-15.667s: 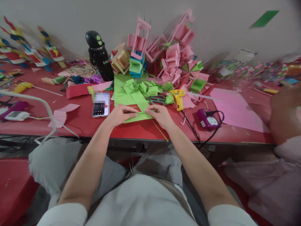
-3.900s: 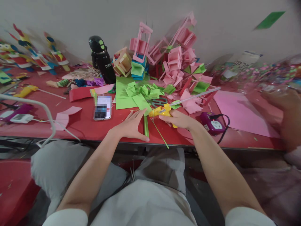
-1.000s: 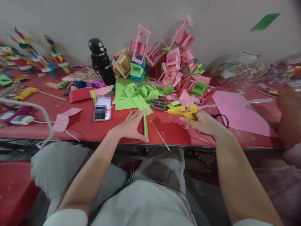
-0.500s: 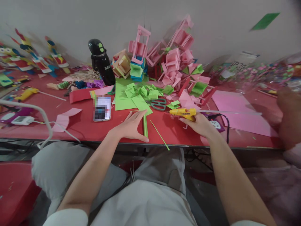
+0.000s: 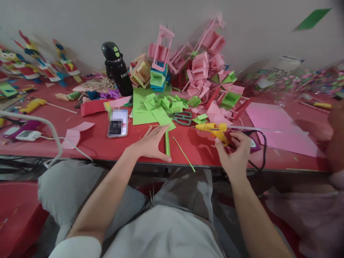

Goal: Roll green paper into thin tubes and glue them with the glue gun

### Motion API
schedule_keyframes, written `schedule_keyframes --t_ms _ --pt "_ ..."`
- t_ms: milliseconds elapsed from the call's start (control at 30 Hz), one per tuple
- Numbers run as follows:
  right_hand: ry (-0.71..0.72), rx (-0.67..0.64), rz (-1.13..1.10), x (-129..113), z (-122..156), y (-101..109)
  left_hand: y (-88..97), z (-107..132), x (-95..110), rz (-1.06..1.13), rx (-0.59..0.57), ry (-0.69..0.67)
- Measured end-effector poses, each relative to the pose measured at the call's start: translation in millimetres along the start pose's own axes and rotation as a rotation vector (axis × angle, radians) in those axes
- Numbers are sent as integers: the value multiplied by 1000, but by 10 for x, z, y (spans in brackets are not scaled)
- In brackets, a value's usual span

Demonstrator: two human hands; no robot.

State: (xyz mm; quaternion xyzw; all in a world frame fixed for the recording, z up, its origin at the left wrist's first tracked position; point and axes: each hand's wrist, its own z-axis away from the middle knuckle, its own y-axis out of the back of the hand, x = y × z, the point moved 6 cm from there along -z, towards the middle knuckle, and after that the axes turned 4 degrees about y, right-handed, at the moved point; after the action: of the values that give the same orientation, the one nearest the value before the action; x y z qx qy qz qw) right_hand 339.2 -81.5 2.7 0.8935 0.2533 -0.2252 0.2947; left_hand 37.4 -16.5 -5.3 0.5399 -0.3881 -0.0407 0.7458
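With fingers and thumb spread, my left hand [image 5: 153, 145] lies over the red table beside a narrow green paper strip [image 5: 167, 144]. Its fingertips reach the lower end of a wider green paper piece [image 5: 162, 117]. A yellow hot glue gun [image 5: 212, 127] lies on the table, nozzle to the left, a clear glue stick [image 5: 268, 129] jutting from its back. My right hand [image 5: 236, 154] is just below the gun's handle, thumb and fingers apart, not closed around it. Between my hands lies a thin green paper sliver [image 5: 184, 154].
Grey-green scissors [image 5: 183, 118] and folded green pieces [image 5: 163, 104] lie ahead. Pink paper chairs [image 5: 200, 66] are piled behind, beside a black bottle [image 5: 118, 68]. A phone [image 5: 118, 122] lies left, pink sheets [image 5: 282, 129] right. Another person's arm [image 5: 335, 136] is at the right edge.
My right hand has let go of the glue gun and drawn back, its fingers now apart. The gun rests on the table. My left hand stays in place.
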Motion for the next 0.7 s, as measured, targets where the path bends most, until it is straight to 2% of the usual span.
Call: schedule_keyframes --t_ms 133,200,233,367,467,600,700 --pt "78 133 -59 -168 124 114 8 2 13 -5 7 1" --pt "140 88 -95 -271 133 92 9 4 20 -5 5 4" --pt "176 0 -121 -340 124 28 8 3 23 -5 3 4" --pt "377 -495 -208 -721 88 -417 -9 -8 19 -18 5 8" --pt "556 -755 -244 -975 80 -753 -26 -22 3 -32 14 11" --pt "635 -897 -172 -1057 102 -1057 -42 -33 -12 -38 11 7" --pt "627 -929 -131 -1020 143 -1138 -37 -33 -6 -27 7 -1"
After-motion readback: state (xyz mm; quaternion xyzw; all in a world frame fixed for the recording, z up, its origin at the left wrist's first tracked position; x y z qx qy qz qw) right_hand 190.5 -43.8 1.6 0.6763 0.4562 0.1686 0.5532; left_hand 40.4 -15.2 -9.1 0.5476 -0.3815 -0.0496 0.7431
